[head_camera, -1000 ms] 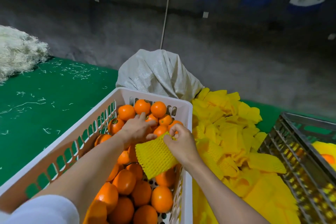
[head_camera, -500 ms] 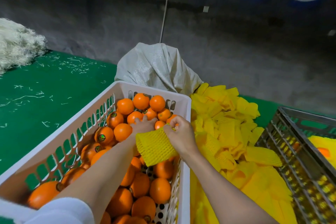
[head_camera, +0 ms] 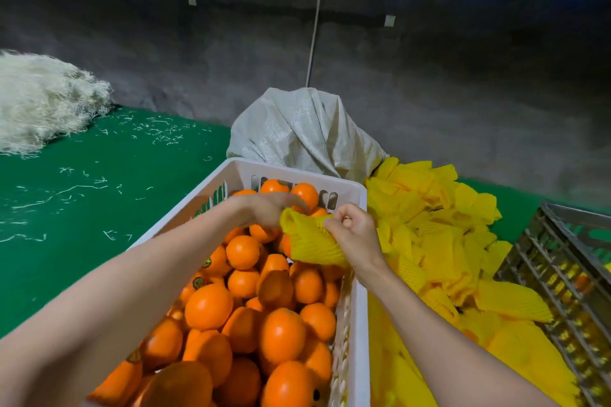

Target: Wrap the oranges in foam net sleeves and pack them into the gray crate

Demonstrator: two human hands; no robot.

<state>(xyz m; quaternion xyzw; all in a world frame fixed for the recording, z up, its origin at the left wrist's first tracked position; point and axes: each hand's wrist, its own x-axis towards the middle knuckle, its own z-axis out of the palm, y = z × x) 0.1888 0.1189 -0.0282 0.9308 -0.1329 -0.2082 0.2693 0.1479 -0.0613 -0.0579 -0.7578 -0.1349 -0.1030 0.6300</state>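
Note:
A white crate (head_camera: 358, 274) in front of me holds several loose oranges (head_camera: 281, 334). Above its far right corner, my right hand (head_camera: 355, 236) pinches the rim of a yellow foam net sleeve (head_camera: 309, 243), whose mouth gapes open to the upper left. My left hand (head_camera: 266, 210) is blurred and sits right at that mouth, fingers curved over it. Whether it holds an orange or the sleeve's edge is hidden. The gray crate (head_camera: 558, 261) stands at the right edge with yellow-wrapped fruit inside.
A heap of yellow foam sleeves (head_camera: 436, 228) lies between the two crates. A grey woven sack (head_camera: 304, 132) stands behind the white crate. The green mat (head_camera: 82, 208) to the left has white shreds on it and a white fibre pile (head_camera: 43, 99).
My left hand has lifted from among the oranges to the sleeve's mouth. The sleeve has turned so that its opening faces the left hand. My right hand keeps its pinch.

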